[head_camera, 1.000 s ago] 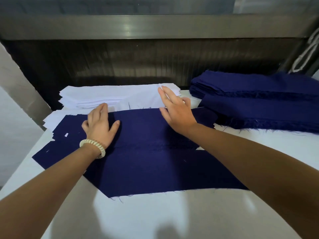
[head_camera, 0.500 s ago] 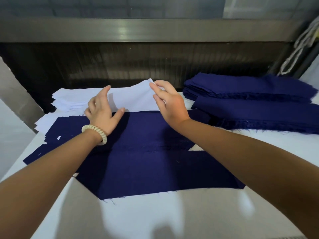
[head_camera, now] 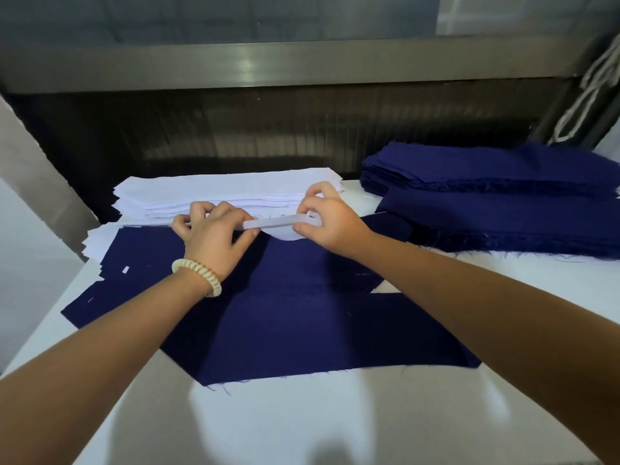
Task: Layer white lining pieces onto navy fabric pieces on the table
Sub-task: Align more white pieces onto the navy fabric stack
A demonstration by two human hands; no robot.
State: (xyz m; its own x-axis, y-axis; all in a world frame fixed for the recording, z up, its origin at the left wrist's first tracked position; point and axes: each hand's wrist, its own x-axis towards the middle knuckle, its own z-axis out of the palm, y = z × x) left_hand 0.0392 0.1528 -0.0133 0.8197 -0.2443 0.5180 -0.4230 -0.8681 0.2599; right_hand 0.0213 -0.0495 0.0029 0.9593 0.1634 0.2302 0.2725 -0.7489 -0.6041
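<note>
A large navy fabric piece lies flat on the white table, overlapping other navy pieces at the left. Behind it stands a stack of white lining pieces. My left hand and my right hand each pinch an end of one white lining piece, held just above the navy fabric's far edge. The piece sags between my hands, and its near edge shows as a pale strip. A beaded bracelet sits on my left wrist.
A tall stack of navy pieces fills the back right of the table. More white sheets stick out under the navy pieces at the left. A dark metal wall rises behind the table. White cords hang at the far right.
My left hand left the navy fabric and took hold of the lining. Both hands lifted one white piece off the stack and drew it toward the navy fabric's far edge.
</note>
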